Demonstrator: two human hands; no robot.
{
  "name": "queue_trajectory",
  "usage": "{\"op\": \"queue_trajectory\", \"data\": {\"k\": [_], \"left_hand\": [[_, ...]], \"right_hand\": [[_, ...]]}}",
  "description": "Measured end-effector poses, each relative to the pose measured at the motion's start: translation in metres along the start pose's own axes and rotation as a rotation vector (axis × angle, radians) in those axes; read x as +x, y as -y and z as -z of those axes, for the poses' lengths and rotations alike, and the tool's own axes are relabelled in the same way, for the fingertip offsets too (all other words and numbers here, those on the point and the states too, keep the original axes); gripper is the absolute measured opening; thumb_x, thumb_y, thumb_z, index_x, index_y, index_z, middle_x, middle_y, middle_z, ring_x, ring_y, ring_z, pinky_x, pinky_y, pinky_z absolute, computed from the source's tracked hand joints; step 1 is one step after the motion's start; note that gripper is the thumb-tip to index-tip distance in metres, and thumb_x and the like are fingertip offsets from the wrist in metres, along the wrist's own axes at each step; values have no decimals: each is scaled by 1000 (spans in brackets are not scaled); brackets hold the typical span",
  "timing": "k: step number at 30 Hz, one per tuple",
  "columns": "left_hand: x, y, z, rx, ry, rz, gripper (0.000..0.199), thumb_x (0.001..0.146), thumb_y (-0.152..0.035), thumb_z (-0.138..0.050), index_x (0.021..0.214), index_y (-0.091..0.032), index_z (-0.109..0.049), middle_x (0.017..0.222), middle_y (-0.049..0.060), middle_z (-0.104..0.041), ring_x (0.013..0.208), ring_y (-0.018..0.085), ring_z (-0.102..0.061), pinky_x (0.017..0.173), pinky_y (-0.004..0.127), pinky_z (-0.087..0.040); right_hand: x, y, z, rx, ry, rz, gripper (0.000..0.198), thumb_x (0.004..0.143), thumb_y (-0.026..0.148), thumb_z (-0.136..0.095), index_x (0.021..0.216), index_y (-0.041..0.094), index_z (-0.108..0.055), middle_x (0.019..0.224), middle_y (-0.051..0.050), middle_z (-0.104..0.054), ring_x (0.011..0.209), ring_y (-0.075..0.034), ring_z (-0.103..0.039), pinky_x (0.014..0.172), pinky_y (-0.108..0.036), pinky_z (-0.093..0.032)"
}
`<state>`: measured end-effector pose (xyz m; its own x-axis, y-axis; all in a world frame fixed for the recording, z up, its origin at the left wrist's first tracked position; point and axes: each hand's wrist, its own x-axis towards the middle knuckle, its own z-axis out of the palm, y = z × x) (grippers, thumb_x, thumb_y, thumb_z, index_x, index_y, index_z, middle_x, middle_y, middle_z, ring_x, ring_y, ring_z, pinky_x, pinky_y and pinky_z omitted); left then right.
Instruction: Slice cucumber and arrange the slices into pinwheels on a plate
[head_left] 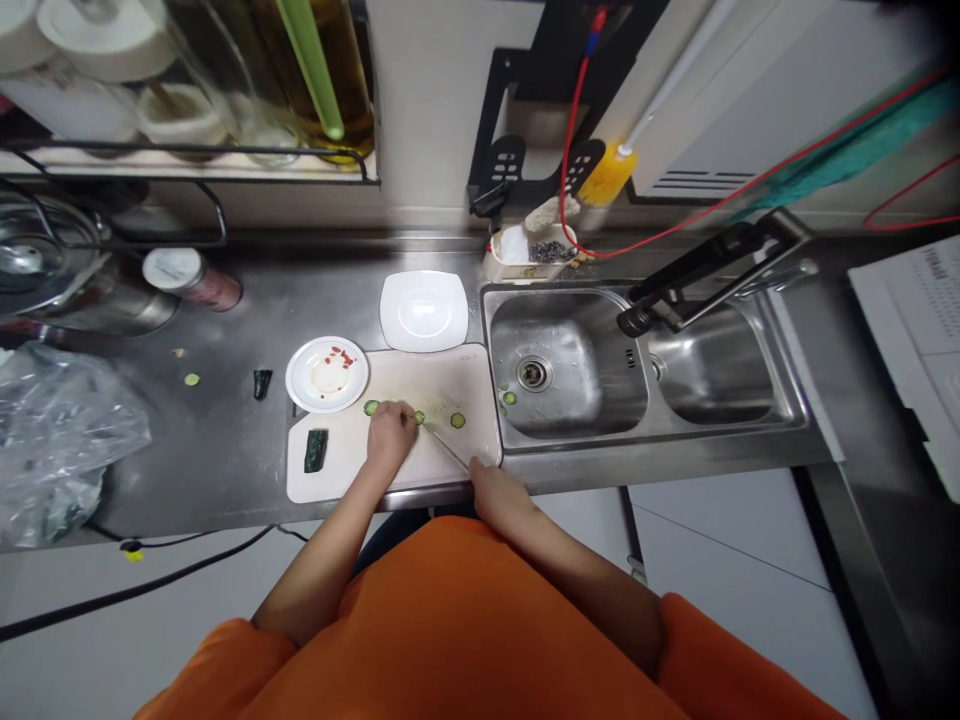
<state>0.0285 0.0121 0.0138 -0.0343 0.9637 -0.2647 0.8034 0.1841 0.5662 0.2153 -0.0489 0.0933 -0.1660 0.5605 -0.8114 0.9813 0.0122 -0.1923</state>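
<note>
**Slicing cucumber on the board — hands close to the blade**

My left hand (pixel 390 430) rests curled on the board (pixel 352 475), fingers bunched down over what I take to be the cucumber piece being cut; the piece itself is mostly hidden under the hand, so I cannot confirm its size. My right hand (pixel 491 482) is closed around the knife (pixel 444 447) handle at the board's near right corner, blade running up and left until its tip sits just beside my left fingers.

Loose slices: one (pixel 371 407) at the left hand's far side, one (pixel 457 420) to the right of the blade, a small one near the tip. A dark green end chunk (pixel 316 450) lies on the board's left part, well apart from the work. Another stub (pixel 262 383) and a stray slice (pixel 192 379) lie on the counter (pixel 225 440). A round plate (pixel 327 374) with red flecks overlaps the board's far left corner; a square plate (pixel 424 310) sits just behind the board.

Risks, as I judge them:
- Blade tip is right against my fingertips. A slip on wet skin could nick them.
- The board's right edge touches the sink (pixel 570 370) rim. A couple of slices (pixel 509 398) already lie in the basin; more could roll in.
- The hidden piece looks short, so grip may be poor and it may twist under the knife.
- The round plate could shift if the board is nudged.
</note>
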Motion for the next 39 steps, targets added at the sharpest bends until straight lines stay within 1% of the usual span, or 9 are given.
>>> {"op": "queue_trajectory", "data": {"k": [5, 12, 16, 20, 22, 25, 30, 33, 39], "left_hand": [[-3, -1, 9, -116, 37, 114, 12, 76, -28, -53, 75, -20, -61, 72, 0, -65, 66, 15, -57, 67, 26, -42], [-4, 34, 40, -102, -146, 283, 19, 76, -38, -56, 81, -21, -64, 79, 1, -69, 72, 16, -61, 72, 27, -43], [-5, 44, 46, 11, -176, 219, 20, 77, -34, -52, 85, -20, -65, 77, 3, -67, 71, 18, -60, 72, 29, -44], [-1, 34, 45, 48, -221, 90, 25, 79, -33, -51, 91, -17, -66, 85, 7, -66, 81, 20, -59, 79, 32, -44], [7, 20, 43, 6, -152, 6, 26, 79, -33, -52, 95, -18, -66, 91, 7, -67, 82, 19, -59, 79, 31, -45], [26, -14, 33, 1, 111, -133, 26, 76, -34, -57, 96, -20, -66, 92, 4, -67, 77, 16, -59, 74, 27, -45], [49, -67, 1, 319, 494, -310, 23, 69, -23, -62, 91, -20, -68, 94, 7, -64, 86, 20, -60, 71, 27, -44], [48, -79, -12, 424, 567, -351, 23, 71, -20, -58, 91, -19, -68, 97, 9, -62, 88, 22, -60, 70, 28, -45], [42, -78, -15, 466, 567, -365, 19, 75, -21, -55, 87, -17, -68, 96, 10, -62, 89, 22, -59, 70, 28, -46]], "right_hand": [[-1, -4, -1, 11, 9, -5, 39, 78, 2, -41, 114, 13, -47, 93, -15, -65, 97, -27, -62, 72, -31, -45], [1, -5, -1, 10, 3, 7, 40, 77, 1, -41, 114, 13, -48, 92, -14, -65, 96, -28, -62, 70, -31, -45], [3, -7, -5, 8, -2, 2, 39, 76, 1, -41, 113, 14, -48, 92, -14, -65, 95, -28, -62, 70, -31, -46], [4, -7, -7, 14, -7, 5, 41, 76, 1, -41, 115, 14, -47, 92, -14, -65, 96, -28, -62, 70, -32, -47], [3, -6, -7, 17, -5, 6, 40, 77, 1, -40, 115, 14, -47, 92, -14, -65, 96, -27, -62, 71, -32, -47], [0, -2, -4, 17, 7, 4, 38, 80, 0, -38, 114, 14, -46, 94, -14, -65, 96, -27, -62, 72, -33, -48], [-5, 2, 2, 10, 17, -1, 33, 84, 2, -36, 114, 14, -46, 97, -16, -64, 96, -27, -63, 73, -36, -48], [-5, 2, 3, 17, 12, -9, 33, 85, 2, -35, 113, 13, -46, 98, -17, -64, 97, -27, -63, 73, -36, -49], [-5, 0, 2, 39, 8, 0, 35, 83, 1, -34, 113, 13, -47, 98, -17, -64, 97, -29, -63, 73, -38, -50]]}}
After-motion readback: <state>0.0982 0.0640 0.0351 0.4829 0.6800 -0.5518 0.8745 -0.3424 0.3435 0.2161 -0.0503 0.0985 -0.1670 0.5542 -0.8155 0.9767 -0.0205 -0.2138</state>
